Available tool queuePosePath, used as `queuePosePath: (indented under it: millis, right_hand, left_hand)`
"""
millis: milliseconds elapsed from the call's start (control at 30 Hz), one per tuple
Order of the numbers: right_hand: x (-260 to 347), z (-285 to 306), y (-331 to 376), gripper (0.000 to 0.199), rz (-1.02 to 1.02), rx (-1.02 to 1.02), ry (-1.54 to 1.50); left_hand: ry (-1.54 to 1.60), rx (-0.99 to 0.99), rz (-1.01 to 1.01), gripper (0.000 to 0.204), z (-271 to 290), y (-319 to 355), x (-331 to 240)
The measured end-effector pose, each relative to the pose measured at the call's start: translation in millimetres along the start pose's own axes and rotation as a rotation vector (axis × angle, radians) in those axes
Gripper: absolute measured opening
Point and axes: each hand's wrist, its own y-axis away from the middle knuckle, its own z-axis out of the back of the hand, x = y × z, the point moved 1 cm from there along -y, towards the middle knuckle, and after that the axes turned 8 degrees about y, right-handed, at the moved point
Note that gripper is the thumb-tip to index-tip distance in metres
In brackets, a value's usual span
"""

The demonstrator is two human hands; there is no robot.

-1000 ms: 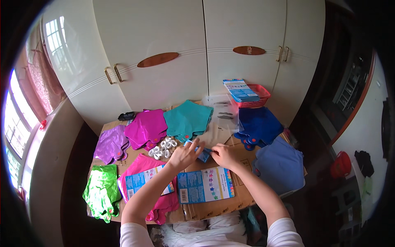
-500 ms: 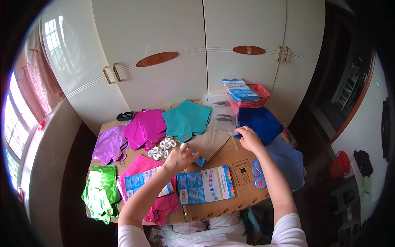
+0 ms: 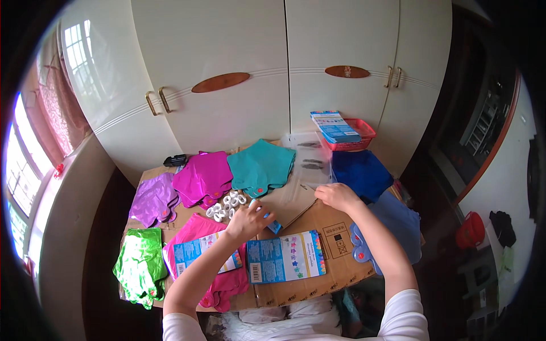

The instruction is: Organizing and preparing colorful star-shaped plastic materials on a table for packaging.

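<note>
My left hand point(image 3: 248, 221) is closed around a small blue and white thing point(image 3: 274, 227), mostly hidden by the fingers. It is over the left edge of a plain brown sheet point(image 3: 293, 196). My right hand point(image 3: 340, 198) has its fingertips pressed together at the sheet's right corner; what they pinch is hard to make out. Beyond the sheet lies a clear plastic bag point(image 3: 308, 153) with dark marks. Several white rings point(image 3: 226, 206) lie in a heap beside my left hand. Close to me is a blue and white printed card point(image 3: 286, 257).
Around the cardboard-covered table point(image 3: 335, 273) lie flat foil shapes: purple point(image 3: 152, 196), magenta point(image 3: 203, 177), teal point(image 3: 263, 165), dark blue point(image 3: 361, 173), light blue point(image 3: 395, 224), green point(image 3: 138, 261) and pink point(image 3: 224, 290). A red basket point(image 3: 364, 133) with printed cards stands by the white cabinet point(image 3: 222, 40).
My right hand has moved left and slightly nearer, from beside the dark blue shape to the brown sheet's corner. My left hand stays nearly in place.
</note>
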Motion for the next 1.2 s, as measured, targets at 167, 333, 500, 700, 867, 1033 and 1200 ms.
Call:
queuePosePath:
  millis: [167, 333, 500, 700, 867, 1033, 1200]
  right_hand:
    - [-3, -3, -35, 0.012, 0.078, -0.004, 0.056]
    - [3, -19, -71, 0.008, 0.14, -0.027, 0.125]
    - [12, -21, -83, 0.007, 0.21, 0.09, 0.068]
    - [46, -6, -70, 0.007, 0.382, -0.005, -0.025]
    - [77, -8, -63, 0.008, 0.411, -0.118, -0.131]
    - [82, -11, -50, 0.012, 0.192, -0.196, -0.238]
    - [36, -7, -41, 0.024, -0.024, -0.258, -0.283]
  left_hand:
    - [0.012, 0.01, 0.005, 0.031, -3, -3, 0]
    - [-0.002, 0.038, -0.007, 0.033, -2, -4, 1]
    - [0.006, 0.054, 0.005, 0.035, -3, -6, 1]
    - [0.014, -0.021, -0.001, 0.037, -10, 1, 5]
    - [0.029, -0.008, 0.084, 0.049, -10, -5, 3]
    - [0.15, 0.018, 0.106, 0.054, -6, -12, 9]
    - [0.189, 0.065, 0.033, 0.036, -2, -12, 13]
